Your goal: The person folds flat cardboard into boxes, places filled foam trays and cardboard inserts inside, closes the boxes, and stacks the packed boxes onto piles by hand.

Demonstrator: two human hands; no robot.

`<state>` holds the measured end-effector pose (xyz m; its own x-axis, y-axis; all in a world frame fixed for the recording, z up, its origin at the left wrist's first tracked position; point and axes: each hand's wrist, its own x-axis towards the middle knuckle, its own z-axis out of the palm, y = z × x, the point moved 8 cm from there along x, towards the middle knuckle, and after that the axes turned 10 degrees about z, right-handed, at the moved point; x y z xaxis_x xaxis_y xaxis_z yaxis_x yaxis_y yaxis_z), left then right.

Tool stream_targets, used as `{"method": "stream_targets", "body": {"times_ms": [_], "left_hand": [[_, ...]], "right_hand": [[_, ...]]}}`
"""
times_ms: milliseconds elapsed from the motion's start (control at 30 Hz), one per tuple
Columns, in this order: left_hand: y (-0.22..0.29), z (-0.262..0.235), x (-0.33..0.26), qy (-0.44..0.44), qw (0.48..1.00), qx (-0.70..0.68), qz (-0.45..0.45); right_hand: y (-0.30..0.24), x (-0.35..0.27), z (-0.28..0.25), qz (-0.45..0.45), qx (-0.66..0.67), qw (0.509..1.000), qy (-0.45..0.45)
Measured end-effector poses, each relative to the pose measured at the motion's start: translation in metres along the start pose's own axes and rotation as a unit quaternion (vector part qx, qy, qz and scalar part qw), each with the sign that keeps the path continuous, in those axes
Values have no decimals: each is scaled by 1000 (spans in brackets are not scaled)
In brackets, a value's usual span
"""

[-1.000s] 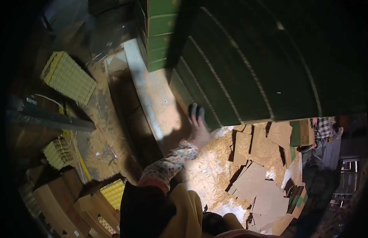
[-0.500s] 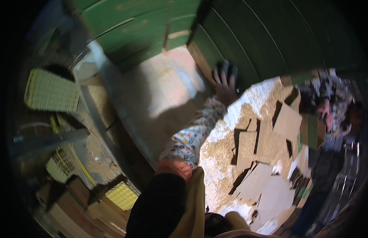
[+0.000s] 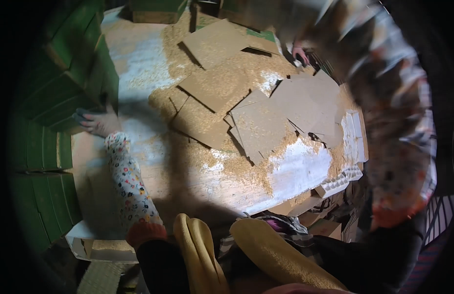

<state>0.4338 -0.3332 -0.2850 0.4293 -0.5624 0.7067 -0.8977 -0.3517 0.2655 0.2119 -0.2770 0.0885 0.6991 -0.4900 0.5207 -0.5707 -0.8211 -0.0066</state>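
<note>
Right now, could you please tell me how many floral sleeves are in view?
2: the left sleeve leads to the left hand beside green boxes; the right sleeve, blurred, lies along the view's right side. Others could be hidden in the dark edges.

Flat brown cardboard sheets (image 3: 307, 105) are overlapping across the middle of a table (image 3: 302, 164), reaching toward its far and right edges. Loose shavings (image 3: 241, 73) are spreading around them and dusting several. A whitish egg tray (image 3: 337, 183) is sitting by the near right corner, with a brown box (image 3: 325, 228) resting lower down. Beneath the near left corner, a pale ribbed stack (image 3: 99, 278) is showing.
</note>
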Motion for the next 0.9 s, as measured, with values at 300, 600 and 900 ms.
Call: {"method": "stream_targets", "body": {"times_ms": [300, 600, 900], "left_hand": [[-76, -143, -271, -96, 963, 169, 189], [357, -253, -406, -449, 816, -300, 209], [486, -336, -415, -343, 848, -387, 116]], "right_hand": [[-149, -682, 28, 681, 220, 671, -193], [-34, -821, -165, 760, 214, 599, 133], [338, -937, -273, 704, 23, 594, 388]]}}
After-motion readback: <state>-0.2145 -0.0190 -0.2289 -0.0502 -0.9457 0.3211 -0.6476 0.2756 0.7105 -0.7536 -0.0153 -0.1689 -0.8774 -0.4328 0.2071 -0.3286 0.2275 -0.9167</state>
